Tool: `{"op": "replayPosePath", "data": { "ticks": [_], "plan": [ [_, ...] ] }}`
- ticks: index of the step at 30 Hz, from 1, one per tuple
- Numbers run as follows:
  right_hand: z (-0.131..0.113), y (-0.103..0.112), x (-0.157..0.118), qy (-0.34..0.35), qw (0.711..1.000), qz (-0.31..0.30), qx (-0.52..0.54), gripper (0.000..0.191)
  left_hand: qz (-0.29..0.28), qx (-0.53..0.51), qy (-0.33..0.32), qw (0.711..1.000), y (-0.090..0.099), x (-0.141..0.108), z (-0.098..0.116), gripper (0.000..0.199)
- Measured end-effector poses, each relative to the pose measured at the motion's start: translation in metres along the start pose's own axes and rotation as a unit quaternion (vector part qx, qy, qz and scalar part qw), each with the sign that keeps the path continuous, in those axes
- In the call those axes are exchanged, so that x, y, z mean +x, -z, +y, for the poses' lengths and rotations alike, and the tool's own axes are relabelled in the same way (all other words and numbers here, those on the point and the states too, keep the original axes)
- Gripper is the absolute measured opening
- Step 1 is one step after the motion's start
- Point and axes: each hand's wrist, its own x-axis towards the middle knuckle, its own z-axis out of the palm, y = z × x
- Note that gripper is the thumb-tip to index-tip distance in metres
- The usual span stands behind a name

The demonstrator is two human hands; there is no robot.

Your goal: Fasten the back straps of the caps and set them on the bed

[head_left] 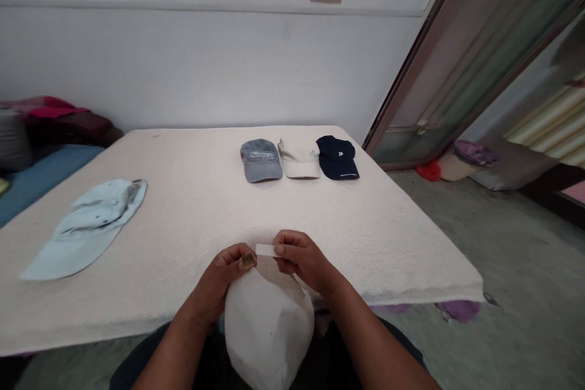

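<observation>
A white cap hangs between my hands at the table's front edge, its crown toward me. My left hand pinches the cap's back strap at a gold-coloured buckle. Fingers of my right hand are closed on the pale strap end, which reaches across toward the buckle. Whether the strap passes through the buckle cannot be made out. The cap's brim is hidden.
A light blue cap lies on the cream-covered table at left. Farther back sit a grey cap, a cream cap and a navy cap in a row. Folded cloths lie at the far left.
</observation>
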Motion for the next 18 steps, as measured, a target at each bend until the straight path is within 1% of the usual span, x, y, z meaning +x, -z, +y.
{"op": "replayPosePath", "data": {
  "ticks": [2,9,14,18],
  "plan": [
    [0.0002,0.0006,-0.0002,0.001,1.000,0.003,0.000,0.014,0.006,0.005,0.003,1.000,-0.0015,-0.0003,0.0011,0.015],
    [0.0022,-0.0025,-0.0006,-0.003,1.000,-0.028,-0.011,0.016,0.002,-0.008,0.011,1.000,0.0026,-0.0003,-0.0026,0.017],
    [0.0015,-0.0010,-0.0001,0.000,1.000,-0.017,-0.009,0.016,-0.013,-0.016,0.000,1.000,0.0034,-0.0003,-0.0030,0.016],
    [0.0023,-0.0006,-0.0001,-0.001,1.000,-0.018,-0.013,0.016,-0.009,-0.014,0.004,1.000,0.0043,0.0006,-0.0034,0.017]
  ]
}}
